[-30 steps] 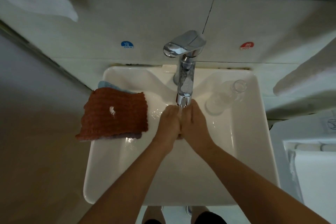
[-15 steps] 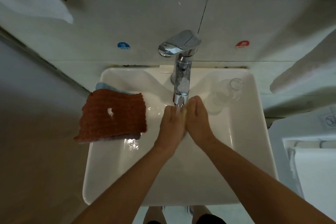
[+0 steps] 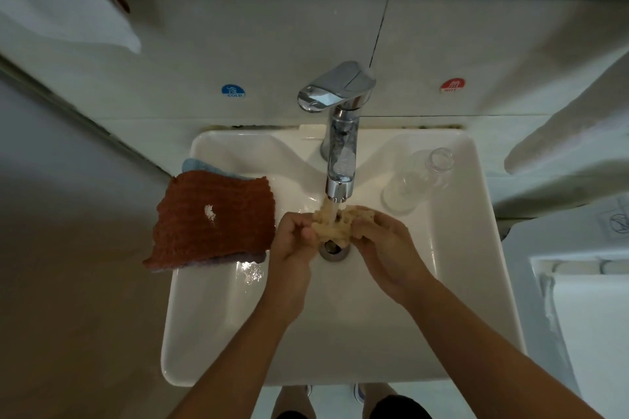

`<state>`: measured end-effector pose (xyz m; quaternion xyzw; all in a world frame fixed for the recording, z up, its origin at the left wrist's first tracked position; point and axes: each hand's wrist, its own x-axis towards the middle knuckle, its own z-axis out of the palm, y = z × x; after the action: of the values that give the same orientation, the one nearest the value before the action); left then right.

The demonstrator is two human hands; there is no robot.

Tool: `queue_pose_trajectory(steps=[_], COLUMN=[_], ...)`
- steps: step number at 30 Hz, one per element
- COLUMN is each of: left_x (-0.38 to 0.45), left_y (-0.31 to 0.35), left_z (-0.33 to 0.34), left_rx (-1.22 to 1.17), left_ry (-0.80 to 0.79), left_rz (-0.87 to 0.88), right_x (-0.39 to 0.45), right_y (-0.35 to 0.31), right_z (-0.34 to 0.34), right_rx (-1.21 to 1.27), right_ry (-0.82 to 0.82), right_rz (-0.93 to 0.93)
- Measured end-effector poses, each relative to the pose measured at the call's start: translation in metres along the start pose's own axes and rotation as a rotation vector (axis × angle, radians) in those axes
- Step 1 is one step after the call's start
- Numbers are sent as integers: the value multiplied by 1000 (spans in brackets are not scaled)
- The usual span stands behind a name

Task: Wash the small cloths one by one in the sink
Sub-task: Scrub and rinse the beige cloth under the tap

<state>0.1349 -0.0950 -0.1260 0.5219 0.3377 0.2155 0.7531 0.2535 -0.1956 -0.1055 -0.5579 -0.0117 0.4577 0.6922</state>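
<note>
So: white rectangular sink (image 3: 476, 248) w/ chrome tap (image 3: 338, 146) running, tiled wall behind w/ blue COLD sticker (image 3: 233, 91) and red HOT sticker (image 3: 452, 85), mirror edge on top. Rust-red cloth (image 3: 214, 218) lies stacked over a blue cloth (image 3: 200, 167) on the sink's left rim; a clear glass (image 3: 418, 180) lies tipped at back right. White towels (image 3: 561, 133) hang at both sides. Vs 0.5 s ago: hands were pressed together under the stream, cloth hidden; now apart, left hand (image 3: 294, 241) and right hand (image 3: 384, 245) each pinching an end of a beige cloth (image 3: 335, 223) under the water, above the drain (image 3: 333, 248).
</note>
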Motion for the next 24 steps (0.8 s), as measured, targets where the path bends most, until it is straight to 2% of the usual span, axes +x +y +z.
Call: queue_pose_trajectory(steps=[2,4,8,12,15,17,20,22,24], left_x=[-4,-5,-5,2,3,0,-2,-2,0], left_y=[-2,-1,-1,3,5,5,6,8,8], left_z=[-3,-3,3,3,3,4,5,2,-1], left_rx=[-96,-206,29,-13,137,187,176,179,123], left_ry=[25,72,174,118,50,56,30,37,39], left_rz=[-40,-111,-218,-338,-300,-220,-151,-180,-284], right_x=[-5,-7,-5,-3,-6,-9,-8,-4,-2], right_y=[2,2,3,5,3,3,6,7,8], right_z=[1,1,2,3,1,5,9,8,8], right_rx=[-110,-225,-143,-37,-2,-138,-506,-535,-523], right_ry=[-25,19,79,163,92,31,107,150,175], right_rz=[12,48,8,-64,-92,-127,-251,-321,-327])
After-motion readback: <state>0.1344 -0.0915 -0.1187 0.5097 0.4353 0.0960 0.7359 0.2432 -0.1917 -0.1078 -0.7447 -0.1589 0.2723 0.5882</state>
